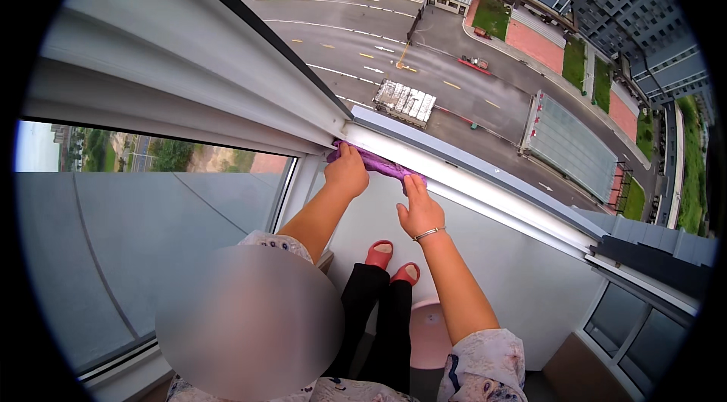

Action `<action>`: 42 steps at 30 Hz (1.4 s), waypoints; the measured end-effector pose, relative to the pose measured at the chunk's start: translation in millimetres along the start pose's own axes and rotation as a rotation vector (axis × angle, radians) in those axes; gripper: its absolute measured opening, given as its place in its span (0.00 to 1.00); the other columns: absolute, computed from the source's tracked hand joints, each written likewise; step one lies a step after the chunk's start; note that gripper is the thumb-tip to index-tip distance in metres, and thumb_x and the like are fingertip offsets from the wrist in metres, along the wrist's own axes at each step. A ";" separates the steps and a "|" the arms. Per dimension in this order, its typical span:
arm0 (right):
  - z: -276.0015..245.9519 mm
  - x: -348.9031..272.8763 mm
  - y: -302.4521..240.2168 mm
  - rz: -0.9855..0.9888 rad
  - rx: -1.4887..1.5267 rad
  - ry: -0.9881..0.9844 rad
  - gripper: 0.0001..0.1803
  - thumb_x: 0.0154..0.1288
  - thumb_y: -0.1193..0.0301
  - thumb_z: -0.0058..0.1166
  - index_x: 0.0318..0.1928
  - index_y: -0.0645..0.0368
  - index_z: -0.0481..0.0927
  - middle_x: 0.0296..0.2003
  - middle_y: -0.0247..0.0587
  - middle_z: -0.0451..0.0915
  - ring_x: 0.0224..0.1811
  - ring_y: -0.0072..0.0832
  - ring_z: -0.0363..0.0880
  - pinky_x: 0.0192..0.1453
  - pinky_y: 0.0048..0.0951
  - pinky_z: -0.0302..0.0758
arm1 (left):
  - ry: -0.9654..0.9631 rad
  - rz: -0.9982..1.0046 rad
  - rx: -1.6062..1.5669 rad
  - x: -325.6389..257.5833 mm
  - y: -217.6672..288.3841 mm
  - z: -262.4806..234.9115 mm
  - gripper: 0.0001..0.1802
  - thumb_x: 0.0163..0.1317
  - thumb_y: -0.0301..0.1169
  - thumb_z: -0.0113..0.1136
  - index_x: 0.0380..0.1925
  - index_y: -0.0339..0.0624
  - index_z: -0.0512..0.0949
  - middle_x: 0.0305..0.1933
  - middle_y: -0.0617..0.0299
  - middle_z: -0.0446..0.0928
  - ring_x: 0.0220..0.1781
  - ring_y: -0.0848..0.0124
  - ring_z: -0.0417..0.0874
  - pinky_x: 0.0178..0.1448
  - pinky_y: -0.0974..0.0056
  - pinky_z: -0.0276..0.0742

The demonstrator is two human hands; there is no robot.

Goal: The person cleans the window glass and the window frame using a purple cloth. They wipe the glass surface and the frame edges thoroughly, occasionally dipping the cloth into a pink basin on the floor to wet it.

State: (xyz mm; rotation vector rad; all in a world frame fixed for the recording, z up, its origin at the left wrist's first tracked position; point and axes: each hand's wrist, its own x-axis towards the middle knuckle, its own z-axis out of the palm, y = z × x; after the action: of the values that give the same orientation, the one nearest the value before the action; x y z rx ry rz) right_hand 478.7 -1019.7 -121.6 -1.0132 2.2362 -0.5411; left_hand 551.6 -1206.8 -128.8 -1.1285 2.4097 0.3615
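Observation:
A purple cloth [385, 166] lies stretched along the white window sill [454, 188], bunched into a long strip. My left hand [347, 173] is closed on its left end, close to the corner where the frame meets the sill. At the other end, the fingers of my right hand [421, 213] are together and press on the cloth, with the thumb standing apart. The cloth's underside is hidden. A thin bracelet [430, 233] circles my right wrist.
Beyond the sill the window opens onto a road [341, 31] far below. To the left stand the thick white window frame [189, 46] and a glass pane [151, 250]. A white wall panel [492, 266] drops below the sill. A pink basin [430, 334] sits beside my feet.

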 end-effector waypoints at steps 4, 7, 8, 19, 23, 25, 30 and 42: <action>19.2 25.5 -16.8 -0.112 0.065 -0.024 0.36 0.57 0.65 0.55 0.66 0.52 0.58 0.70 0.38 0.53 0.53 0.43 0.76 0.50 0.40 0.76 | -0.115 0.040 0.133 14.2 -5.2 -17.9 0.31 0.51 0.34 0.60 0.54 0.31 0.65 0.61 0.47 0.64 0.50 0.53 0.80 0.49 0.53 0.78; 5.6 32.5 -37.5 0.009 0.061 -0.152 0.37 0.57 0.67 0.54 0.68 0.47 0.55 0.70 0.37 0.52 0.53 0.42 0.76 0.50 0.41 0.77 | -0.135 0.054 0.102 15.2 2.6 -29.1 0.29 0.49 0.36 0.61 0.49 0.30 0.69 0.58 0.46 0.66 0.50 0.52 0.80 0.48 0.53 0.78; 7.6 32.7 -31.9 0.018 0.002 -0.141 0.39 0.57 0.68 0.54 0.68 0.44 0.53 0.70 0.35 0.52 0.50 0.42 0.78 0.47 0.41 0.78 | -0.032 0.070 0.050 10.5 5.9 -22.1 0.28 0.48 0.36 0.62 0.48 0.30 0.70 0.57 0.46 0.67 0.49 0.52 0.80 0.48 0.53 0.79; -9.8 1.0 -10.3 0.168 -0.109 -0.077 0.41 0.57 0.64 0.58 0.68 0.50 0.53 0.68 0.43 0.56 0.45 0.45 0.80 0.42 0.42 0.78 | -0.031 0.173 0.031 -16.9 16.2 -12.4 0.27 0.51 0.40 0.62 0.48 0.36 0.68 0.54 0.54 0.69 0.46 0.54 0.81 0.44 0.50 0.78; 9.2 26.4 -39.0 0.072 -0.014 -0.101 0.41 0.56 0.63 0.58 0.68 0.50 0.53 0.68 0.45 0.54 0.46 0.46 0.79 0.43 0.43 0.78 | -0.006 0.091 0.121 2.6 -7.6 -7.4 0.31 0.51 0.39 0.62 0.52 0.35 0.67 0.57 0.52 0.68 0.48 0.54 0.81 0.46 0.51 0.79; 18.9 40.2 -48.5 0.037 0.011 -0.078 0.41 0.56 0.64 0.58 0.68 0.47 0.53 0.68 0.44 0.54 0.46 0.46 0.79 0.43 0.43 0.78 | -0.016 0.044 0.096 0.9 6.2 -15.6 0.29 0.51 0.36 0.62 0.52 0.34 0.67 0.56 0.52 0.67 0.48 0.54 0.81 0.44 0.51 0.79; 23.1 35.5 -36.7 0.000 -0.108 -0.029 0.36 0.59 0.73 0.46 0.69 0.46 0.54 0.69 0.36 0.56 0.37 0.40 0.83 0.37 0.41 0.79 | 0.115 -0.049 -0.142 -4.3 22.1 -9.7 0.31 0.51 0.47 0.62 0.46 0.32 0.72 0.56 0.48 0.68 0.50 0.51 0.79 0.49 0.52 0.78; 15.6 17.3 -24.3 0.073 -0.077 0.038 0.35 0.57 0.69 0.53 0.66 0.51 0.58 0.66 0.45 0.59 0.40 0.42 0.81 0.38 0.40 0.78 | -0.015 0.120 0.036 -15.7 7.8 -17.5 0.26 0.50 0.42 0.63 0.43 0.36 0.70 0.52 0.51 0.70 0.47 0.53 0.80 0.45 0.51 0.78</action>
State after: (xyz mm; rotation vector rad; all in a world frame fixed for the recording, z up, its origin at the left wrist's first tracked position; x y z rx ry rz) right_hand 493.1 -1049.9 -125.0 -0.9628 2.3333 -0.4496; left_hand 549.3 -1198.8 -105.5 -0.9646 2.4675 0.3617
